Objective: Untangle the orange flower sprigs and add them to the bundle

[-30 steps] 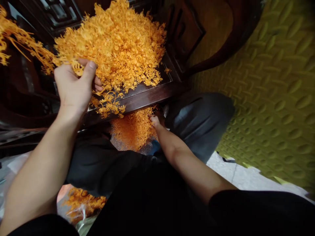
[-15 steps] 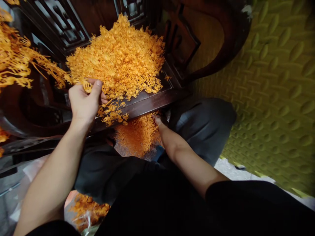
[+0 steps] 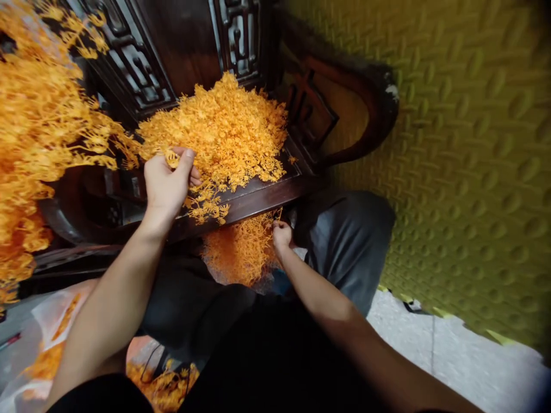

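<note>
Orange, thin-branched, plastic-looking sprigs (image 3: 228,126) lay heaped on the seat of a dark brown, glossy wooden chair with a latticed back (image 3: 258,199), and a few hung over its front edge. We saw the left hand (image 3: 167,180) at the near left side of this heap. Its fingers were closed, thumb drawn in, around an orange piece that showed in the loop of the grip; the far fingertips were partly hidden, and we could not trace where that piece ended among the others.

Below the seat, the right hand (image 3: 283,234) was at the right side of a lower, finely branched orange bunch (image 3: 241,246). Its fingers were curled inward with a thin stem just beside them, but they looked too small for us to tell whether they gripped it. The seat hid the bunch's top, and a blue patch (image 3: 282,282) beneath showed too little for us to name.

At the left, a large, blurred orange mass (image 3: 47,132) ran out of view. Lower down, the left forearm covered part of a translucent whitish plastic bag (image 3: 45,327), itself cut off at the edge.
</note>
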Demonstrator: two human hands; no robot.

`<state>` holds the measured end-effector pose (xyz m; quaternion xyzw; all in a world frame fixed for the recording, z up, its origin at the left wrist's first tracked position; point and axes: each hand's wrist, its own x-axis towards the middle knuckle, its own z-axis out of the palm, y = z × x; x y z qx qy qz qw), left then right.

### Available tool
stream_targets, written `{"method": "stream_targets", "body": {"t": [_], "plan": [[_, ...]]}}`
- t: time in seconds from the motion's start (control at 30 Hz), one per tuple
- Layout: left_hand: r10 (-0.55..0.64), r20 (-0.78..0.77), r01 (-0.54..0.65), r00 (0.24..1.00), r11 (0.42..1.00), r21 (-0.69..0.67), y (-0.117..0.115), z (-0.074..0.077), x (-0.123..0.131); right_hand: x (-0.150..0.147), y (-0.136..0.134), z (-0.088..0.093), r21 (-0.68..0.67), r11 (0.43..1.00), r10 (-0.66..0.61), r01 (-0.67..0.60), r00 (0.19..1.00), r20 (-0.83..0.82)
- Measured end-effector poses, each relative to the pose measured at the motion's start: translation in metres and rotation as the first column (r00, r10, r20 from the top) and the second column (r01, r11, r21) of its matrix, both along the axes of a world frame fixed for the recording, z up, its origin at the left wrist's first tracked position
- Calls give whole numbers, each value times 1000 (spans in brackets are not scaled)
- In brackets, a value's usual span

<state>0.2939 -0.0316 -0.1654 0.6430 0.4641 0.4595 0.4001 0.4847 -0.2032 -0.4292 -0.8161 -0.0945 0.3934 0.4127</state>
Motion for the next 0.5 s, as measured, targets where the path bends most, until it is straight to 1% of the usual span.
{"method": "stream_targets", "body": {"t": [0.1, 0.17, 0.23, 0.3, 0.37, 0.43, 0.5], "plan": [[-7, 5, 7, 1000, 1000, -3, -3, 5, -3, -9, -2, 7, 99, 994, -38, 41, 999, -27], [-22, 4, 22, 1000, 1000, -22, -5, 8, -5, -13, -5, 13, 135, 991, -10, 14, 1000, -27], [-39, 4, 39, 999, 998, -40, -9, 11, -7, -15, -8, 20, 135, 990, 47, -46, 999, -2], [-54, -6, 54, 999, 997, -59, -14, 14, -10, -15, -11, 28, 95, 986, 132, -136, 990, 44], [-60, -27, 58, 998, 995, -76, -20, 18, -12, -13, -15, 38, 17, 968, 246, -248, 964, 101], [-67, -41, 63, 997, 994, -84, -25, 21, -15, -9, -20, 51, -89, 926, 378, -368, 910, 171], [-81, -51, 77, 995, 994, -73, -28, 23, -18, -5, -26, 67, -209, 855, 516, -475, 819, 251]]}}
